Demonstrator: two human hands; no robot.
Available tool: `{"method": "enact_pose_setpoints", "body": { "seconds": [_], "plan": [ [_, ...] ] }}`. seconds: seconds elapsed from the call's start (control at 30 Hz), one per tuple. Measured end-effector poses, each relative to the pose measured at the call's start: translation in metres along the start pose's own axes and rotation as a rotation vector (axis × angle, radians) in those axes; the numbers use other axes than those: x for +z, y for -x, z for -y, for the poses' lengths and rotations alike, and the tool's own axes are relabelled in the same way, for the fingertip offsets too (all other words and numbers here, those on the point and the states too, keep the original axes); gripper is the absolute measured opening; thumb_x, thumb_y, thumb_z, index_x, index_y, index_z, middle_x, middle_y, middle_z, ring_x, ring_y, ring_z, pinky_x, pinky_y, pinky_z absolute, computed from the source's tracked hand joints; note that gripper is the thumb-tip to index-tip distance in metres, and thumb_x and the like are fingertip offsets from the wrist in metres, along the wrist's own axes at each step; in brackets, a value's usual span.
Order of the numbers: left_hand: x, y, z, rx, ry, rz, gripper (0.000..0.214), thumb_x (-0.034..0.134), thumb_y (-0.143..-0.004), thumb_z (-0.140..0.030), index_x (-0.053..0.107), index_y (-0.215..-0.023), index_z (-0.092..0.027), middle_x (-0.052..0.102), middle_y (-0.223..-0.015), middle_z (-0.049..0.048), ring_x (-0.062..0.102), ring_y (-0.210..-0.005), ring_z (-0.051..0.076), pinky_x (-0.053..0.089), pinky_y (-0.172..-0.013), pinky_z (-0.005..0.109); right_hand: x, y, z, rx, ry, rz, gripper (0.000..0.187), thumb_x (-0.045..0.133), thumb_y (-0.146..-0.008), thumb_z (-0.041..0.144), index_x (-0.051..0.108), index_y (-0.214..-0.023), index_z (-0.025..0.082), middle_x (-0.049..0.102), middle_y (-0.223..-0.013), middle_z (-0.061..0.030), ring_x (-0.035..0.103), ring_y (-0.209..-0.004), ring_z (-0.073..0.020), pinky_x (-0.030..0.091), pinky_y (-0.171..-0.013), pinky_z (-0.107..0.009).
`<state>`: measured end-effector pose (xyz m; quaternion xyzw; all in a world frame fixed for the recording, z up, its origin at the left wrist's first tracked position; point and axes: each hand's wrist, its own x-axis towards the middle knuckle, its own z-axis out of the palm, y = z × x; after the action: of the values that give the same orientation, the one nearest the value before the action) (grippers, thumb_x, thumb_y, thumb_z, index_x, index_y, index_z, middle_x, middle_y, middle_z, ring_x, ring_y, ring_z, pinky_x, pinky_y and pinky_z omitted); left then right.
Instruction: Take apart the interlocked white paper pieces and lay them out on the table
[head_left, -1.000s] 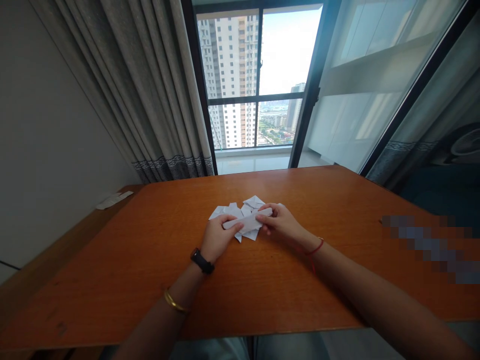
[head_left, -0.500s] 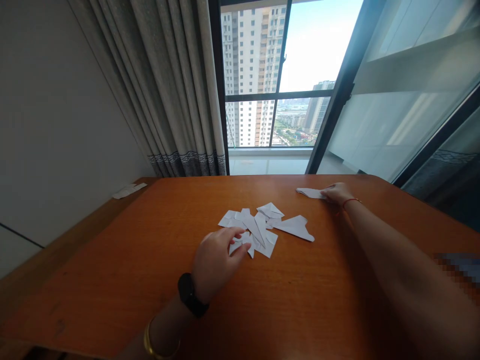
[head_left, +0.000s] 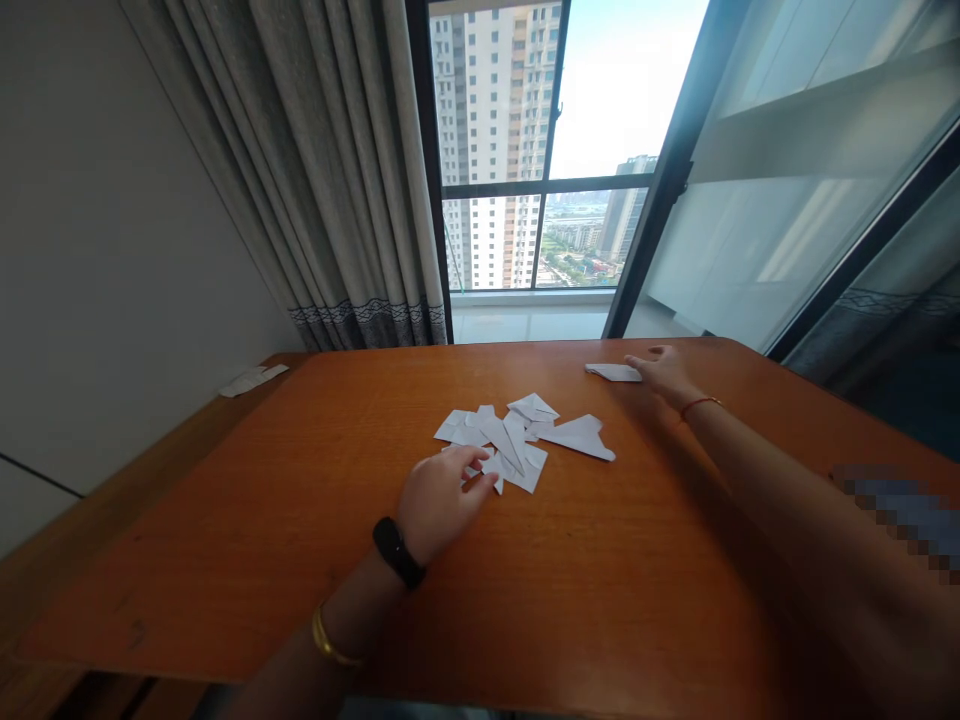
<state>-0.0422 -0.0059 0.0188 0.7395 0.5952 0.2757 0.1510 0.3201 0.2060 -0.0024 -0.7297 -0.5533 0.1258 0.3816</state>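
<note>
Several folded white papers [head_left: 529, 464] lie in a loose, overlapping pile on the wooden table [head_left: 315, 560]. My left hand [head_left: 442, 500] hovers at the near left edge of that pile, its thumb and fingers apart with nothing between them; it covers part of the papers. A wider folded paper [head_left: 581, 437] sticks out from the pile's right side. Farther back on the right, a separate narrow folded paper [head_left: 613, 372] lies flat. My right hand [head_left: 664, 374] is just to the right of this paper, fingers spread and holding nothing. Whether its fingertips still touch the paper, I cannot tell.
Another white paper [head_left: 253, 380] lies at the far left beside the wall. A window [head_left: 555, 185] and a grey curtain [head_left: 352, 200] stand behind the table's far edge. A blurred patch [head_left: 900, 510] lies at the right.
My right hand has let go of the narrow folded paper and lifted slightly, with its fingers opening. My left hand stays near the pile. The whole view has shifted a little.
</note>
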Motion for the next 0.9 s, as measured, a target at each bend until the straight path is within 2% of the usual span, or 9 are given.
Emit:
{"method": "enact_pose_setpoints", "body": {
  "seconds": [0.13, 0.23, 0.37, 0.47, 0.53, 0.6, 0.73, 0.83, 0.9],
  "plan": [
    [0.004, -0.010, 0.000, 0.007, 0.071, 0.080, 0.028, 0.057, -0.081, -0.042, 0.068, -0.099, -0.023, 0.070, -0.091, 0.0032, 0.062, -0.077, 0.020, 0.043, -0.067, 0.029, 0.013, 0.070, 0.025, -0.226, 0.147, 0.392, 0.056, 0.076, -0.059, 0.049, 0.064, -0.102, 0.014, 0.063, -0.106, -0.0144, 0.059, -0.095, -0.0262, 0.045, -0.078, -0.032],
    [0.009, -0.018, -0.002, 0.031, 0.167, 0.115, 0.027, 0.058, -0.081, -0.043, 0.069, -0.095, -0.022, 0.069, -0.086, 0.0041, 0.062, -0.076, 0.020, 0.044, -0.068, 0.030, 0.016, 0.109, 0.034, -0.308, 0.242, 0.390, 0.045, 0.080, -0.052, 0.042, 0.065, -0.087, 0.017, 0.065, -0.095, -0.0100, 0.058, -0.091, -0.0258, 0.043, -0.074, -0.031],
    [0.017, -0.021, -0.005, -0.053, 0.458, 0.036, 0.038, 0.067, -0.075, -0.039, 0.064, -0.105, -0.018, 0.067, -0.103, 0.0100, 0.063, -0.089, 0.022, 0.047, -0.073, 0.030, 0.003, 0.140, 0.050, -0.244, -0.117, 0.385, 0.026, 0.069, -0.066, 0.036, 0.059, -0.080, 0.017, 0.062, -0.074, -0.0016, 0.055, -0.066, -0.0157, 0.041, -0.058, -0.026],
    [0.020, -0.019, -0.005, -0.125, 0.824, 0.103, 0.057, 0.076, -0.068, -0.037, 0.057, -0.118, -0.017, 0.063, -0.114, 0.0135, 0.063, -0.094, 0.021, 0.049, -0.070, 0.026, -0.006, 0.164, 0.074, -0.233, -0.523, 0.564, 0.030, 0.073, -0.064, 0.038, 0.058, -0.081, 0.018, 0.063, -0.075, -0.0003, 0.056, -0.066, -0.0143, 0.044, -0.058, -0.026],
    [0.020, -0.017, -0.005, -0.157, 0.953, 0.227, 0.044, 0.074, -0.070, -0.038, 0.063, -0.105, -0.014, 0.069, -0.093, 0.0113, 0.065, -0.074, 0.017, 0.047, -0.056, 0.021, -0.004, 0.178, 0.089, -0.238, -0.695, 0.698, 0.036, 0.075, -0.063, 0.040, 0.059, -0.087, 0.018, 0.065, -0.082, -0.0017, 0.058, -0.069, -0.0146, 0.047, -0.061, -0.026],
    [0.018, -0.019, -0.002, -0.220, 0.992, 0.198, 0.032, 0.071, -0.073, -0.040, 0.065, -0.086, -0.011, 0.066, -0.064, 0.0047, 0.058, -0.050, 0.010, 0.038, -0.043, 0.017, 0.005, 0.184, 0.102, -0.224, -0.729, 0.717, 0.038, 0.069, -0.070, 0.044, 0.060, -0.096, 0.018, 0.066, -0.090, -0.0040, 0.060, -0.072, -0.0148, 0.048, -0.063, -0.027],
    [0.014, -0.027, 0.009, -0.367, 1.312, -0.163, 0.026, 0.074, -0.072, -0.032, 0.060, -0.085, -0.015, 0.063, -0.065, -0.0011, 0.055, -0.046, 0.007, 0.033, -0.036, 0.014, 0.033, 0.181, 0.118, -0.272, -0.285, 0.501, 0.036, 0.051, -0.084, 0.049, 0.067, -0.090, 0.017, 0.069, -0.091, -0.0078, 0.062, -0.078, -0.0186, 0.048, -0.069, -0.030],
    [0.014, -0.033, 0.017, -0.459, 1.535, -0.272, 0.024, 0.072, -0.074, -0.022, 0.057, -0.092, -0.018, 0.064, -0.075, -0.0011, 0.062, -0.056, 0.009, 0.039, -0.039, 0.014, 0.056, 0.188, 0.131, -0.444, 0.223, 0.401, 0.037, 0.062, -0.076, 0.049, 0.068, -0.090, 0.015, 0.069, -0.096, -0.0135, 0.062, -0.090, -0.0264, 0.046, -0.076, -0.034],
    [0.014, -0.035, 0.019, -0.522, 1.596, -0.292, 0.018, 0.066, -0.080, -0.019, 0.054, -0.093, -0.018, 0.064, -0.075, -0.0003, 0.061, -0.054, 0.009, 0.040, -0.039, 0.015, 0.067, 0.196, 0.139, -0.497, 0.395, 0.372, 0.036, 0.063, -0.076, 0.042, 0.067, -0.094, 0.011, 0.067, -0.101, -0.0188, 0.062, -0.094, -0.0292, 0.045, -0.076, -0.034]
  ]
}}
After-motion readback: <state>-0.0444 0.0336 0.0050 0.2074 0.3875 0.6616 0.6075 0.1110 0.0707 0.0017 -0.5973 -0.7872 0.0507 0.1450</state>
